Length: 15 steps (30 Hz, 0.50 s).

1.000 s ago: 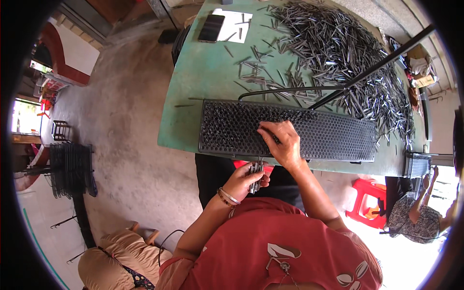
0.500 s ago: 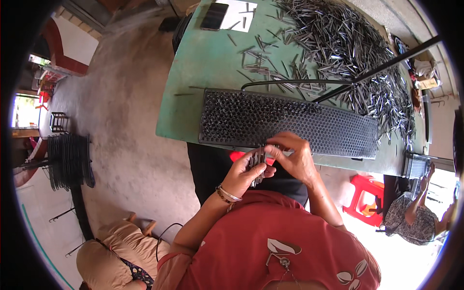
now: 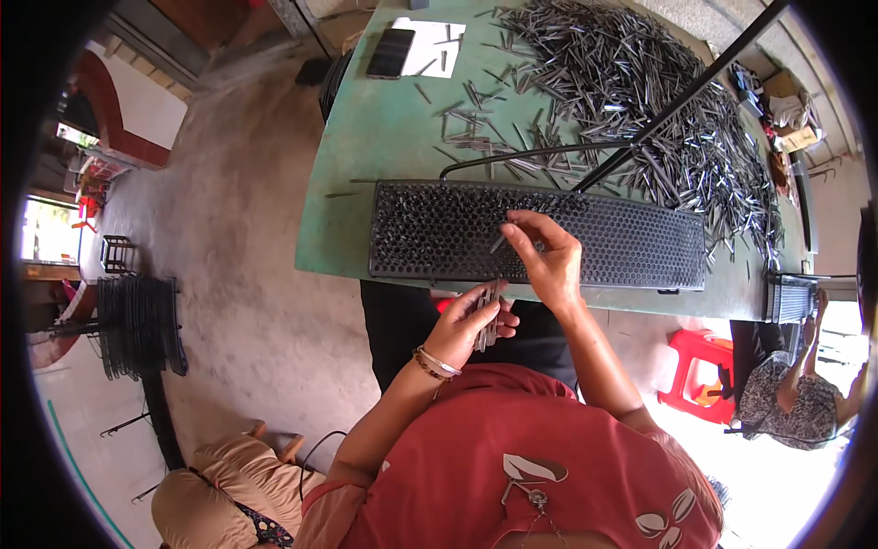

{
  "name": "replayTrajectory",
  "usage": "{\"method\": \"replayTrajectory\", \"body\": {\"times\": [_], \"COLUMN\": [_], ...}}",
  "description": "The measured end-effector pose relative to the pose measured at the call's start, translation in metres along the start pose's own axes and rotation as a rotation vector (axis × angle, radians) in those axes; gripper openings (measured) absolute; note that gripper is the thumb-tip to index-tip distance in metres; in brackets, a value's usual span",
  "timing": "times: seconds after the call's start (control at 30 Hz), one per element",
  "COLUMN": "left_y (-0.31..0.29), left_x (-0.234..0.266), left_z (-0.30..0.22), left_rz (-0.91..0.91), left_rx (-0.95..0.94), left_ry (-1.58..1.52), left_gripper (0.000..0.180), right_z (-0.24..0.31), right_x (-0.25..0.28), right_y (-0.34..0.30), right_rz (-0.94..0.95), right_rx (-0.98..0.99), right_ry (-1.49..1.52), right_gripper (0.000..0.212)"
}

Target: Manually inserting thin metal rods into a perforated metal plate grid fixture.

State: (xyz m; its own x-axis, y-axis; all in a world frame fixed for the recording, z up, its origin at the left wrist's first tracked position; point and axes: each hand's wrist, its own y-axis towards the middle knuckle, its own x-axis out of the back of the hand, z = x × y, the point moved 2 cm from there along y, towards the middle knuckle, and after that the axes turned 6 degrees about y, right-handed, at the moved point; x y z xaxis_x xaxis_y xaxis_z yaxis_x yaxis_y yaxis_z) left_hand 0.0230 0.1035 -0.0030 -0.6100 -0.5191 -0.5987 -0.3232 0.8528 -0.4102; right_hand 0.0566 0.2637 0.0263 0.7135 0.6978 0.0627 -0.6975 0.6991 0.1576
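The person's right hand is over the near middle of a long black perforated tray, thumb and forefinger pinched together on a single thin metal pin whose tip rests against the tray's holes. The left hand is held just below the tray's front edge, fingers closed around a small bundle of pins of the same kind, standing roughly upright in the fist. The tray lies lengthwise along the near edge of a green table. Beyond it a large heap of loose pins covers the far right of the table. A dark phone lies at the far left corner beside a white sheet. A red stool stands on the floor at right.
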Motion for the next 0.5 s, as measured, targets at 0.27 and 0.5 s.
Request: {"method": "replayTrajectory", "body": {"times": [0.27, 0.5], "left_y": [0.006, 0.004], "left_x": [0.018, 0.022], "left_z": [0.018, 0.017], "left_rz": [0.034, 0.067], "left_rx": [0.057, 0.073], "left_ry": [-0.121, -0.13], "left_gripper": [0.034, 0.033], "right_z": [-0.02, -0.009], "right_x": [-0.016, -0.02], "right_y": [0.005, 0.0], "right_rz": [0.048, 0.132], "right_rx": [0.196, 0.55], "right_ry": [-0.196, -0.497], "right_gripper": [0.018, 0.023]}}
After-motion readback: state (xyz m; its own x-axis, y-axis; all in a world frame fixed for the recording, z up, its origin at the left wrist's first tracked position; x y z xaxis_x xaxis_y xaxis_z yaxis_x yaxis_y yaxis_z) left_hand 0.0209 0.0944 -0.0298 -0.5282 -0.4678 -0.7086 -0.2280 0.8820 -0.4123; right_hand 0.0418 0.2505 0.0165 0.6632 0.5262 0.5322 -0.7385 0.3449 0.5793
